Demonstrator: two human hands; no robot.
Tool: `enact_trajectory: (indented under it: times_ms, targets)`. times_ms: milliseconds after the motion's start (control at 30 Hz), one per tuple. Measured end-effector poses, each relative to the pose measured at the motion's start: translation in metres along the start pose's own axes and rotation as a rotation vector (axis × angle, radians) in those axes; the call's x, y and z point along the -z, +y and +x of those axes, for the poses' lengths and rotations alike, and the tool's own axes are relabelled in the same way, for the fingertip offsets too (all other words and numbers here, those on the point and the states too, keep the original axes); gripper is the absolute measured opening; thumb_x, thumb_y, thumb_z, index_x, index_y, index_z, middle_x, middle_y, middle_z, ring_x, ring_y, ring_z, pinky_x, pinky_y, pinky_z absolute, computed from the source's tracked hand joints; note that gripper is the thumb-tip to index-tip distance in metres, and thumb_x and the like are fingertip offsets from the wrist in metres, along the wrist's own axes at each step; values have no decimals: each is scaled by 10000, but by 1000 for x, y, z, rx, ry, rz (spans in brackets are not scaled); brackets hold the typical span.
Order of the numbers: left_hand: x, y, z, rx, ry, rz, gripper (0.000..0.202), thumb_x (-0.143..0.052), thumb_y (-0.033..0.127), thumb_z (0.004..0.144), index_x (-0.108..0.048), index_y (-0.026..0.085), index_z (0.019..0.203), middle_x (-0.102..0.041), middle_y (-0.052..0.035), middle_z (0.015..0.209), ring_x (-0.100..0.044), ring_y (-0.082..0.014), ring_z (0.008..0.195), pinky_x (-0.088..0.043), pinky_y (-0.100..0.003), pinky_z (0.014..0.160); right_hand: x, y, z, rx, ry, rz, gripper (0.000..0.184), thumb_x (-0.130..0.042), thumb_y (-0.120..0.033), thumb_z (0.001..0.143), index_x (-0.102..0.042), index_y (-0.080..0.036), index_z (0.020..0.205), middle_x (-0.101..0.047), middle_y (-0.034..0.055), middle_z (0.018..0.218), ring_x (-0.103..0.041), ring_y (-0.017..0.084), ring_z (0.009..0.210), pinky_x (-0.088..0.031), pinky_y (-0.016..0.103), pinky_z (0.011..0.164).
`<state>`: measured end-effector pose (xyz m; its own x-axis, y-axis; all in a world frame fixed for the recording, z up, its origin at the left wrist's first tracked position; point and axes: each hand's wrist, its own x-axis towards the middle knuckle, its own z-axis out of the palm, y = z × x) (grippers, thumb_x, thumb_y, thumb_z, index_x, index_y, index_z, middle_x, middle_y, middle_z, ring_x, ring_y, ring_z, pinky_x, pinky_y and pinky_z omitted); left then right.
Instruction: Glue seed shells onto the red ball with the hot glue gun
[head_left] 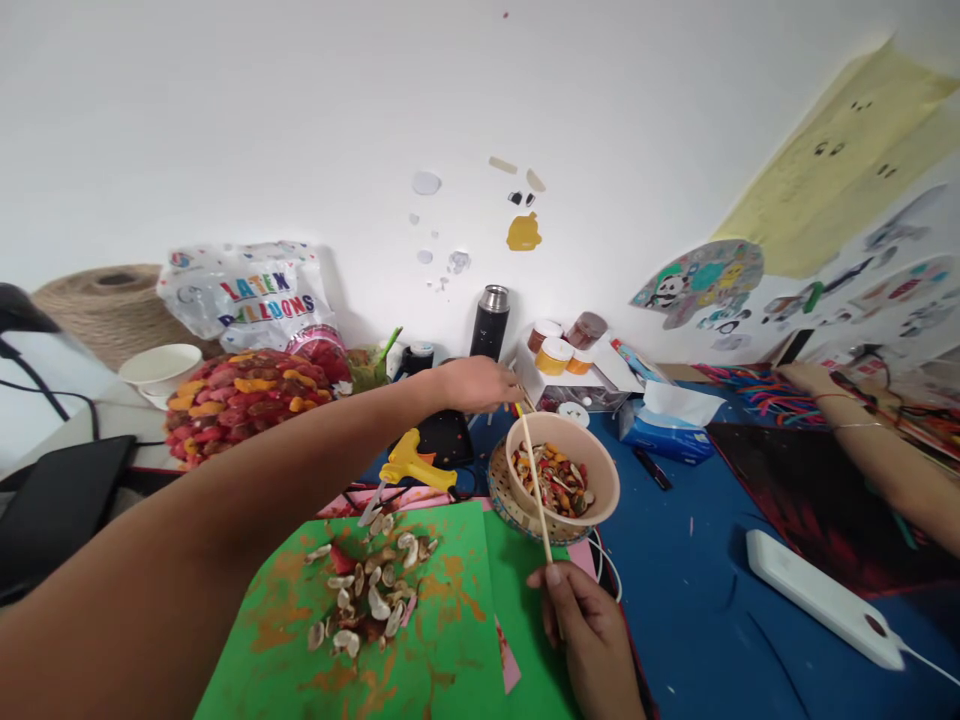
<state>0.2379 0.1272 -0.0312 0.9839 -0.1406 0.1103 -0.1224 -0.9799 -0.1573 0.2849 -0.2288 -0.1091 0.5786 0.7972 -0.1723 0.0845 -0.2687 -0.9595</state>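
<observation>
Gripping near end of a pale stick (537,490) in right hand (592,640), fingers curled around it, thumb laid along. Slants over the mouth of a beige bowl (601,468), up to the left hand (480,385) at its far end; cannot tell whether pinching it or merely close. Noted in bowl: painted shells (566,490); beneath it: woven tray (500,495). Noted left of right hand: loose shells (379,600) on green paper (450,650). At far right of counter (675,560): another person's hand (808,380), near coloured strands (750,387).
</observation>
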Motion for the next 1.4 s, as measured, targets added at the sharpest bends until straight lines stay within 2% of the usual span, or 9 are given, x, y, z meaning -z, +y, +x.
enact_trajectory:
  times_ms: [100,267,433,567,667,867,1033,1167,1400]
  targets:
    - [28,2,-9,101,105,15,226,-582,240,1055,-716,163,1219,-757,-166,1154,-717,-299,1061,-536,-375,871,0,-1,1,-8,-8,8,826,-628,-958,835,-793,-149,798,-459,-31,505,-422,139,488,-308,267,503]
    - [65,35,-42,416,519,-148,175,-507,216,1008,-666,184,1075,-758,-101,1106,-710,-246,1039,-540,-355,899,1,-4,0,-7,-21,33,815,-648,-958,825,-793,-155,805,-474,-31,500,-427,133,469,-321,270,497]
    - [83,85,-110,610,822,-697,63,-645,275,946,-613,221,950,-800,-28,981,-741,-191,886,-564,-309,837,1,-8,-5,17,-58,37,780,-641,-917,874,-794,-155,814,-492,-28,501,-439,130,468,-317,261,494]
    - [88,117,-164,735,921,-1130,184,-805,326,911,-665,208,900,-799,-47,903,-753,-212,818,-600,-315,774,-7,-24,1,87,-43,61,738,-660,-883,895,-787,-161,804,-498,-26,493,-452,133,470,-327,258,495]
    - [90,131,-186,763,991,-1347,188,-838,327,895,-698,203,908,-770,-31,794,-700,-185,668,-589,-294,656,-26,-46,10,167,-55,100,707,-678,-861,902,-782,-170,804,-487,-34,493,-444,128,464,-331,254,487]
    - [87,141,-195,827,1173,-1564,226,-892,310,818,-716,174,863,-735,-11,725,-650,-135,579,-564,-246,589,-89,-85,23,297,-294,121,665,-639,-811,972,-788,-176,839,-525,-30,547,-495,133,499,-388,256,512]
    - [72,140,-202,838,1180,-1506,240,-875,337,868,-707,175,926,-753,-8,761,-675,-131,604,-569,-245,624,-131,-82,29,340,-410,83,696,-643,-845,941,-771,-178,792,-573,-9,585,-513,140,526,-403,260,509]
    - [60,137,-203,865,1152,-1406,282,-883,365,870,-688,177,946,-746,-5,736,-675,-140,621,-569,-255,640,-140,-64,29,236,-467,139,719,-658,-884,895,-759,-178,807,-584,-13,561,-505,130,476,-402,251,468]
    - [53,142,-190,887,1185,-1394,298,-890,383,857,-701,170,944,-741,-3,774,-666,-132,624,-553,-253,616,-128,-57,27,106,-569,218,714,-718,-899,829,-736,-184,842,-601,-29,563,-516,120,429,-427,237,415]
